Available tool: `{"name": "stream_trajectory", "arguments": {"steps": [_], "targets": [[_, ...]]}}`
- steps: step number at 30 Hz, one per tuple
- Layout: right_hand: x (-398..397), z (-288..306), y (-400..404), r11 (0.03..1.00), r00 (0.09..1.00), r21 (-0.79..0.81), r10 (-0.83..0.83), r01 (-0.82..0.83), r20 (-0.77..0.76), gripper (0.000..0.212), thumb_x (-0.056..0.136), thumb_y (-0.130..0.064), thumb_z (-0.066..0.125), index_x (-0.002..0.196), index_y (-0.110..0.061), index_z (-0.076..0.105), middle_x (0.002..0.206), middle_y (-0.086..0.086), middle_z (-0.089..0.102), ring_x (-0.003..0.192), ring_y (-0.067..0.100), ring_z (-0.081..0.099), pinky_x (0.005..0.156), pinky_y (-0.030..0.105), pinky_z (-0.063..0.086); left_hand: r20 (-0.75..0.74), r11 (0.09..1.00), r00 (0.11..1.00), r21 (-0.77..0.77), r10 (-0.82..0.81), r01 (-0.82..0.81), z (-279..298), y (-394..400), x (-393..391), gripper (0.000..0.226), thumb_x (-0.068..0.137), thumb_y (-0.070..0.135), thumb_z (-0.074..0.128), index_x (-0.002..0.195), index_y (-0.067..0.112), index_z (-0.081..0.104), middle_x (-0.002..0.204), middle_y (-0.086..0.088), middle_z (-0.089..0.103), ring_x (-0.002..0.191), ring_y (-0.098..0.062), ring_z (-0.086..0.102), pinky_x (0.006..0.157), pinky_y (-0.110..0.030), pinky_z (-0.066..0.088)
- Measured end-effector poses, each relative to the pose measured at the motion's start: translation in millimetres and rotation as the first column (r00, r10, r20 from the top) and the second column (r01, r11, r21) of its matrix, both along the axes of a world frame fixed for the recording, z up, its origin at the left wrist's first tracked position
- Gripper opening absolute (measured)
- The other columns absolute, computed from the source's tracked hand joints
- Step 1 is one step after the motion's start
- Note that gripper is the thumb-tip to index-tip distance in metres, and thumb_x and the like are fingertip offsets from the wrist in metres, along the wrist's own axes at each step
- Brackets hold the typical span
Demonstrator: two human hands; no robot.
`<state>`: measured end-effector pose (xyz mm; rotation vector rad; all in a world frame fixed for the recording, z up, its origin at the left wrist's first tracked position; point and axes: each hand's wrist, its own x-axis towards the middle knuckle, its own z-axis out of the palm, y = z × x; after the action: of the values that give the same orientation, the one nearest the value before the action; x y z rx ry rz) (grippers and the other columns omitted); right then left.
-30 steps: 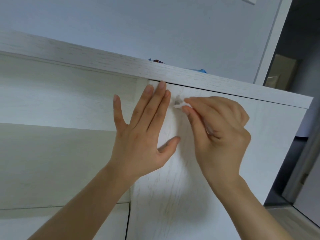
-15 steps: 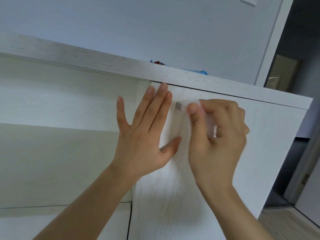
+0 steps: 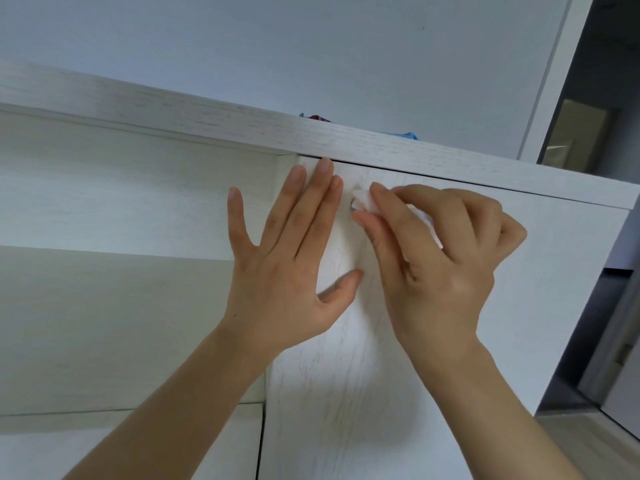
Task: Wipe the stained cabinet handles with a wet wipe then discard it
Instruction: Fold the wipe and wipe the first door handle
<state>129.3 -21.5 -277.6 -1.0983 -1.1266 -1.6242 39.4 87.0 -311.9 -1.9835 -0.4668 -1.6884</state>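
Observation:
A white wood-grain cabinet door stands shut under the cabinet's top board. Near its upper left corner sits a small metal handle, mostly covered by a white wet wipe. My right hand pinches the wipe between thumb and fingers and holds it round the handle; more of the wipe shows between the fingers. My left hand lies flat on the door just left of the handle, fingers straight and spread.
The cabinet's top board juts out overhead, with blue and red items on it. An open shelf recess lies to the left. A doorway and floor are at the right.
My right hand pulled back off the handle half a second ago, baring it, and has now returned with the wipe over it. My left hand stayed flat on the door.

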Motion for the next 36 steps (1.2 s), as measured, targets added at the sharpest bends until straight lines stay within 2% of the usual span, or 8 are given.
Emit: {"name": "stream_trajectory", "arguments": {"steps": [9, 14, 16, 20, 24, 27, 32, 36], "targets": [[20.6, -11.0, -7.7, 0.999, 0.997, 0.040, 0.019, -0.016, -0.072, 0.015, 0.090, -0.018, 0.066, 0.101, -0.010, 0.073, 0.094, 0.008, 0.062, 0.083, 0.026, 0.048, 0.064, 0.040, 0.038, -0.020, 0.999, 0.999, 0.006, 0.047, -0.047, 0.6, -1.4, -0.9, 0.080, 0.088, 0.057, 0.044, 0.147, 0.008, 0.022, 0.154, -0.007, 0.019, 0.144, -0.013, 0.008, 0.112, -0.057, -0.005], [36.0, -16.4, -18.6, 0.994, 0.978, 0.052, 0.104, -0.096, -0.183, 0.018, 0.092, -0.013, 0.062, 0.106, -0.005, 0.070, 0.095, 0.012, 0.061, 0.085, 0.032, 0.055, 0.074, 0.025, 0.042, -0.018, 0.999, 0.999, 0.005, 0.048, -0.048, 0.4, -1.4, 0.1, 0.080, 0.088, 0.056, 0.045, 0.147, 0.007, 0.022, 0.154, -0.008, 0.019, 0.144, -0.014, 0.007, 0.112, -0.059, -0.003], [35.8, -17.6, -21.8, 0.979, 0.943, 0.074, 0.201, -0.187, -0.266, 0.018, 0.092, -0.013, 0.062, 0.108, -0.006, 0.068, 0.097, 0.004, 0.056, 0.087, 0.024, 0.058, 0.074, 0.021, 0.044, -0.016, 0.999, 0.999, 0.006, 0.052, -0.052, -0.3, -1.1, 0.3, 0.081, 0.088, 0.056, 0.045, 0.147, 0.007, 0.021, 0.154, -0.008, 0.019, 0.145, -0.015, 0.006, 0.112, -0.060, -0.003], [32.4, -12.8, -28.5, 0.900, 0.777, 0.160, 0.432, -0.406, -0.458, 0.022, 0.090, -0.020, 0.061, 0.110, -0.015, 0.063, 0.094, -0.014, 0.053, 0.087, -0.007, 0.053, 0.079, 0.007, 0.040, -0.014, 0.999, 0.999, 0.012, 0.050, -0.049, -0.5, -1.3, 1.3, 0.081, 0.089, 0.056, 0.045, 0.147, 0.007, 0.021, 0.154, -0.009, 0.018, 0.144, -0.017, 0.008, 0.111, -0.060, -0.002], [31.2, -2.0, -35.5, 0.770, 0.483, 0.296, 0.600, -0.566, -0.638, 0.017, 0.089, -0.021, 0.062, 0.106, -0.021, 0.069, 0.100, -0.010, 0.067, 0.097, -0.001, 0.062, 0.090, 0.020, 0.050, -0.017, 0.998, 0.998, 0.018, 0.055, -0.055, -0.6, -1.6, 0.9, 0.081, 0.089, 0.056, 0.045, 0.147, 0.005, 0.022, 0.154, -0.010, 0.019, 0.144, -0.019, 0.009, 0.110, -0.063, 0.001], [28.4, 2.1, -37.4, 0.747, 0.413, 0.309, 0.607, -0.589, -0.679, 0.014, 0.091, -0.021, 0.061, 0.102, -0.027, 0.068, 0.099, -0.012, 0.069, 0.096, 0.001, 0.064, 0.091, 0.022, 0.050, -0.014, 0.998, 0.998, 0.024, 0.061, -0.060, -0.7, -2.2, 0.8, 0.080, 0.090, 0.056, 0.044, 0.147, 0.004, 0.022, 0.153, -0.011, 0.019, 0.144, -0.020, 0.010, 0.110, -0.063, 0.002], [23.3, -3.1, -37.6, 0.758, 0.471, 0.240, 0.586, -0.607, -0.660, 0.013, 0.090, -0.020, 0.061, 0.097, -0.029, 0.069, 0.097, -0.003, 0.065, 0.092, -0.002, 0.060, 0.085, 0.010, 0.045, -0.006, 0.998, 0.998, 0.031, 0.056, -0.056, -0.7, -2.6, 2.3, 0.080, 0.089, 0.053, 0.047, 0.146, 0.001, 0.025, 0.152, -0.015, 0.022, 0.144, -0.022, 0.011, 0.109, -0.064, 0.003], [20.8, -10.7, -36.5, 0.881, 0.714, 0.147, 0.454, -0.450, -0.533, 0.017, 0.087, -0.011, 0.066, 0.104, -0.012, 0.070, 0.086, -0.005, 0.055, 0.077, -0.004, 0.053, 0.076, 0.005, 0.041, -0.007, 0.998, 0.998, 0.021, 0.063, -0.063, -1.5, -3.5, 1.7, 0.080, 0.089, 0.052, 0.048, 0.146, -0.001, 0.025, 0.152, -0.018, 0.024, 0.144, -0.022, 0.009, 0.109, -0.064, 0.003]]}}
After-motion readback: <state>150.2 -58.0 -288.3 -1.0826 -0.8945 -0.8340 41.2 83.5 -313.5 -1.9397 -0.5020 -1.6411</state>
